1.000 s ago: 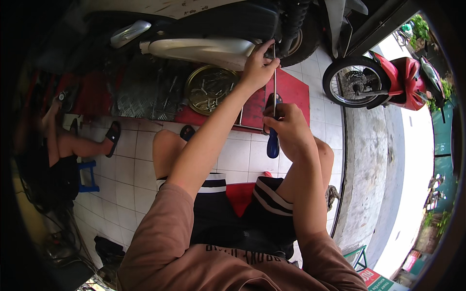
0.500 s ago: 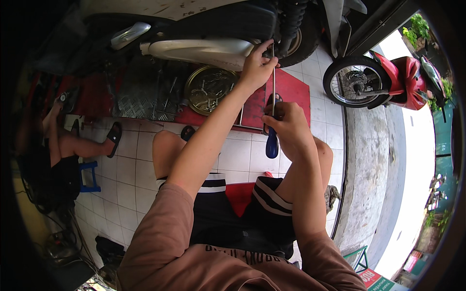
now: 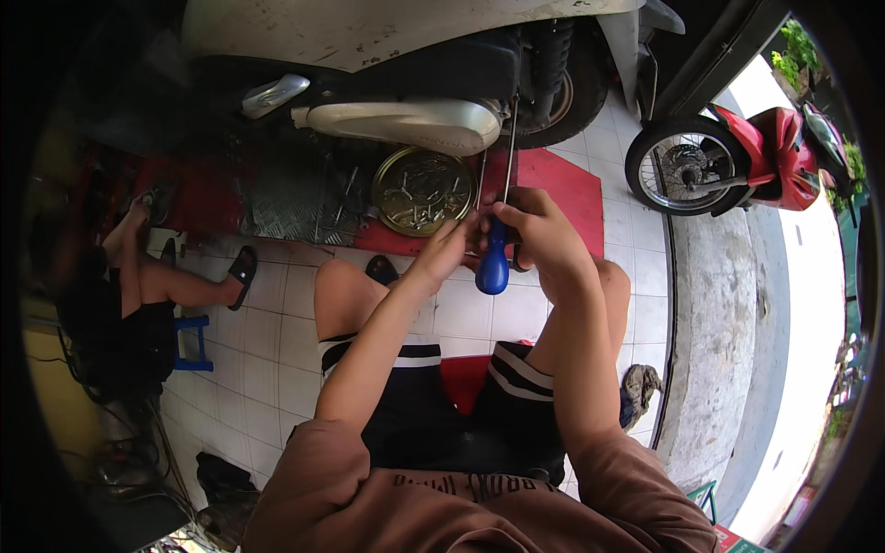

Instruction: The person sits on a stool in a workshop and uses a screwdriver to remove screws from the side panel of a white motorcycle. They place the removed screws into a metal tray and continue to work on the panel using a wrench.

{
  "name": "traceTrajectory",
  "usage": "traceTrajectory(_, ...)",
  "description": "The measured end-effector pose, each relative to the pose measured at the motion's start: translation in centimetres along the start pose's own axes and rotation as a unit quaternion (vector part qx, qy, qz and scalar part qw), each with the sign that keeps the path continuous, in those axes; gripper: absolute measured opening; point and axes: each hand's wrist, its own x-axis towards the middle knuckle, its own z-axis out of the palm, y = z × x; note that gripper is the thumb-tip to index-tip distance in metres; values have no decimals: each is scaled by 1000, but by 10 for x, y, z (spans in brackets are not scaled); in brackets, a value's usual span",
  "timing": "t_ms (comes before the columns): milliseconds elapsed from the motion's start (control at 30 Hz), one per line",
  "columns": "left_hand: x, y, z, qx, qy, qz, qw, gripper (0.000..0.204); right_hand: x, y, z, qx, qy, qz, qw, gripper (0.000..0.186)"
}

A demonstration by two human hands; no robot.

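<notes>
The right hand (image 3: 544, 235) is closed around the neck of a blue-handled screwdriver (image 3: 493, 267), fingers curled and thumb along the grip. The handle butt points to 6 o'clock; the long shaft runs to 12 o'clock, toward the scooter (image 3: 415, 41), ending near the lower part of the shock absorber (image 3: 551, 60). Whether the tip is seated cannot be told.

Change of state: the left hand (image 3: 442, 253) no longer steadies the far end of the shaft. It now lies at 9 o'clock from the right hand, close beside the handle, with its fingers partly bent. Its fingertips are obscured; whether it grips anything cannot be told. A thin metal rod (image 3: 482, 170) shows at 1 o'clock from it. The right hand retains its grip.

Implication, by judgement: the visible support of the screwdriver is now at the handle end alone, so shaft alignment depends mainly on the right hand, and the tip is freer to wander.

Surroundings: a round tray (image 3: 375, 191) of small metal parts (image 3: 422, 217) sits at 11 o'clock from the left hand, on the red platform (image 3: 567, 198).
</notes>
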Motion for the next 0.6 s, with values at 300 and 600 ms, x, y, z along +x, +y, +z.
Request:
traceTrajectory(300, -82, 3, 52, -241, -132, -24, 961, 39, 8, 28, -23, 173, -94, -18, 980, 24)
traceTrajectory(600, -95, 16, 77, 343, 241, 228, 879, 25, 6, 44, -12, 135, -24, 11, 990, 30)
